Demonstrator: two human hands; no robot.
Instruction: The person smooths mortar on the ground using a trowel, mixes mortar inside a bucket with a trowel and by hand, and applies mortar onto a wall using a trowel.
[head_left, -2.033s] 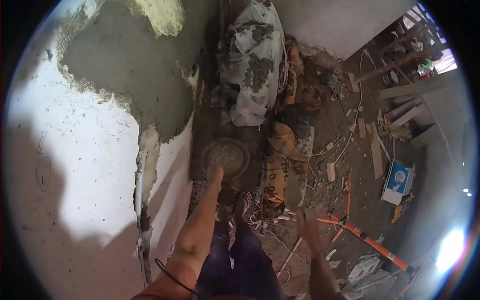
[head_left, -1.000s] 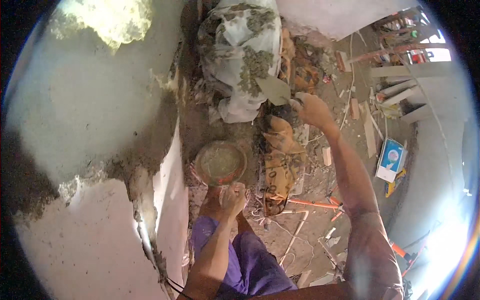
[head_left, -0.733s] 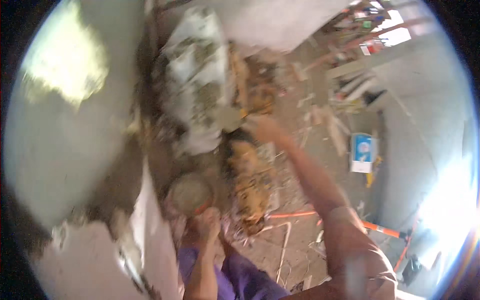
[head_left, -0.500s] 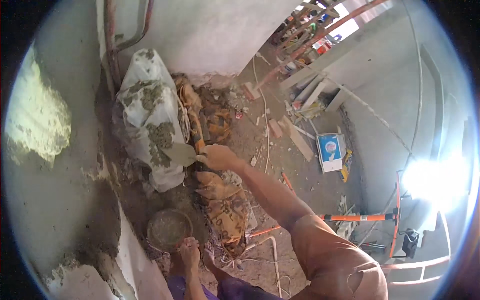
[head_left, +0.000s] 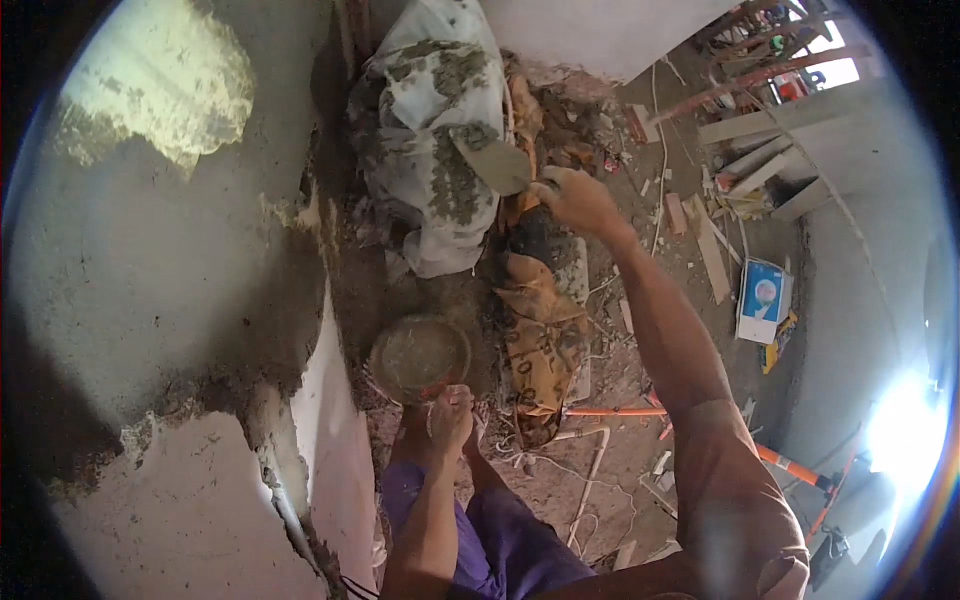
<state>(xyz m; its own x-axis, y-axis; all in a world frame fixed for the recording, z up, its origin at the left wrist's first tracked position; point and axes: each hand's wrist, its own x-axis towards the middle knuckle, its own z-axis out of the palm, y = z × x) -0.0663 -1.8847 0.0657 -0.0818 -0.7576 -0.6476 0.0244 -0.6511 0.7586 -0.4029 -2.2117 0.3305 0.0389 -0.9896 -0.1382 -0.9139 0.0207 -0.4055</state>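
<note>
Right hand (head_left: 578, 200) reaches far out, fingers closed around the handle of a trowel (head_left: 492, 162) whose mortar-smeared blade lies against a mortar-spattered white sack (head_left: 430, 130) at the foot of the wall. Left hand (head_left: 447, 420) is near, fingers curled tight on the rim of a round mortar pan (head_left: 418, 355) on the dirt floor, just left of crumpled orange bags (head_left: 540, 330). Grey plastered wall (head_left: 150, 260) fills the left; blue-white box (head_left: 762, 298) lies well right.
</note>
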